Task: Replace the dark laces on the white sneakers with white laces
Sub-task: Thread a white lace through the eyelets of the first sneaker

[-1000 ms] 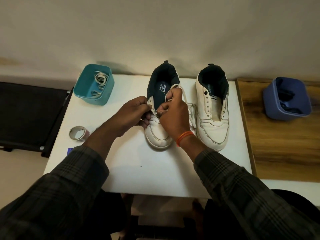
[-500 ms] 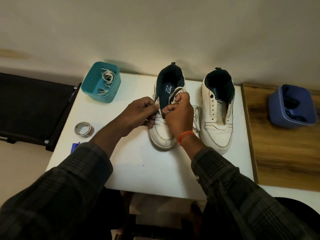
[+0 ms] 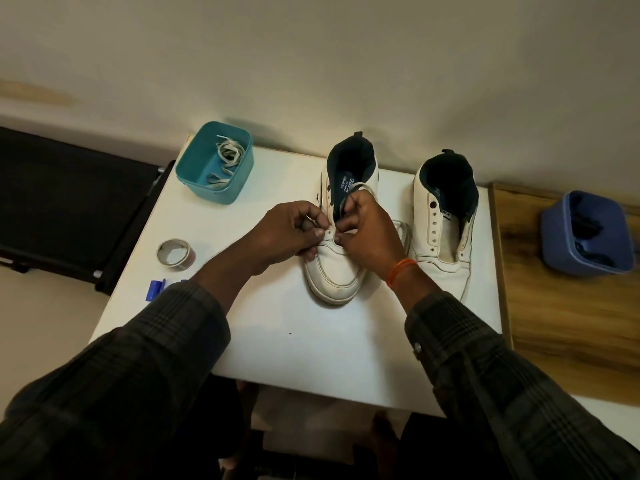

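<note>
Left sneaker tongue: white print, unreadable. Right sneaker tongue: likewise.

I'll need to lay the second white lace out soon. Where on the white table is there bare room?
Bare: the near strip of the white table, between the sleeves; also between the teal box and left sneaker. Crowded: the left edge, with the tape roll, and between the sneakers, where a lace lies.

The left hand and right hand cover the lower eyelets of the left sneaker, so you can't really see how the white lace runs there. The dark stuff inside the blue bin is too murky to make out. The small blue item is partly under the sleeve.
</note>
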